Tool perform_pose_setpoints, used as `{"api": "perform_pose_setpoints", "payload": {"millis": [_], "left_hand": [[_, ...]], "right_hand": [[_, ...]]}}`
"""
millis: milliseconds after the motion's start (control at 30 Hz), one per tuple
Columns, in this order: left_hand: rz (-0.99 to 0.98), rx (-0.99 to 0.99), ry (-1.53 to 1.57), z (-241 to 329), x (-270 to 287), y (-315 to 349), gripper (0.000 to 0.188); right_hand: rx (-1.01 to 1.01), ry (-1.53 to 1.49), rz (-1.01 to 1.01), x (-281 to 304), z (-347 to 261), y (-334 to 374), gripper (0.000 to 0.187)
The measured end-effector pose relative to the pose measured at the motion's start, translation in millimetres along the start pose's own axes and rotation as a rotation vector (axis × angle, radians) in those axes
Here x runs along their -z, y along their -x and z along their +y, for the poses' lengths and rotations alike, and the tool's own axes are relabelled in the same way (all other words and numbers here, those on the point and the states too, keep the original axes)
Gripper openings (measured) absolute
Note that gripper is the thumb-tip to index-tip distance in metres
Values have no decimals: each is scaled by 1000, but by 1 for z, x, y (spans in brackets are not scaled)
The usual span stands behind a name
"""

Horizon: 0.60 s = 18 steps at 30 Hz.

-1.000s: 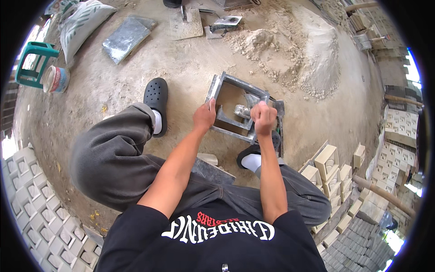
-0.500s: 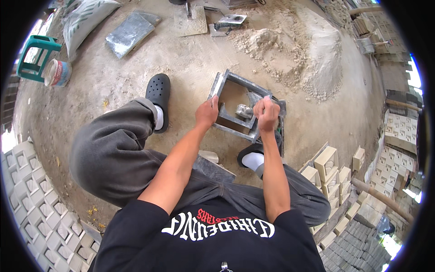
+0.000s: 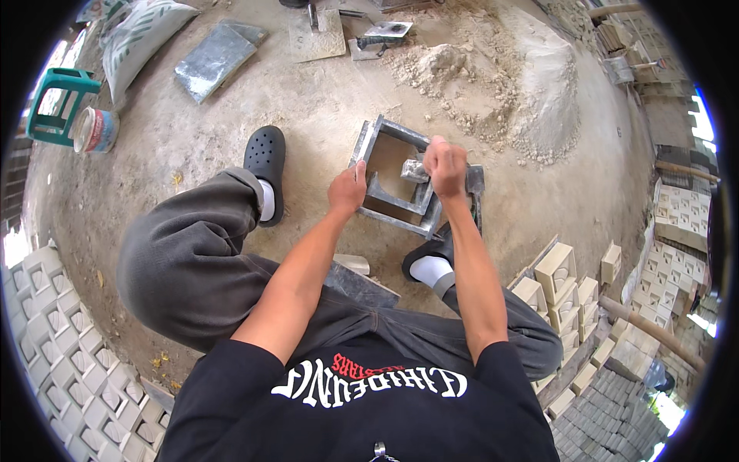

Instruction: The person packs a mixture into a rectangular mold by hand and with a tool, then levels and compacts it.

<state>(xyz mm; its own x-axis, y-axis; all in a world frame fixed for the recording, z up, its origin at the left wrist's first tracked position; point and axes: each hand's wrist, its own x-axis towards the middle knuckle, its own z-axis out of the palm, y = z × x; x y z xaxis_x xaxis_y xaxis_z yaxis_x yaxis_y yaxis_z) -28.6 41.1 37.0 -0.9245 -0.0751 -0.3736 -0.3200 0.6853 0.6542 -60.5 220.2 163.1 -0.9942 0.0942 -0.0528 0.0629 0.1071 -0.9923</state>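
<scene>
Pale blocks (image 3: 554,267) stand apparently finished at near right; work on a metal frame (image 3: 406,131) seems unfinished, left hand (image 3: 347,190) gripping its side, right hand (image 3: 446,167) closed, any hold hidden.

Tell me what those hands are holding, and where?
The left hand grips the grey frame by its left side; whether the right hand holds anything is unclear.

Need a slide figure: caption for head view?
Left hand on a grey rectangular mould frame, right hand over its right side.
</scene>
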Motion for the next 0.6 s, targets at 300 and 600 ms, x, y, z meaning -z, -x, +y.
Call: {"api": "perform_pose_setpoints", "payload": {"millis": [300,600], "left_hand": [[1,-3,13,4,1,-2,50],[-5,-6,12,2,2,-2,50]], "right_hand": [[55,-143,51,7,9,-9,50],[146,-255,114,6,16,-17,51]]}}
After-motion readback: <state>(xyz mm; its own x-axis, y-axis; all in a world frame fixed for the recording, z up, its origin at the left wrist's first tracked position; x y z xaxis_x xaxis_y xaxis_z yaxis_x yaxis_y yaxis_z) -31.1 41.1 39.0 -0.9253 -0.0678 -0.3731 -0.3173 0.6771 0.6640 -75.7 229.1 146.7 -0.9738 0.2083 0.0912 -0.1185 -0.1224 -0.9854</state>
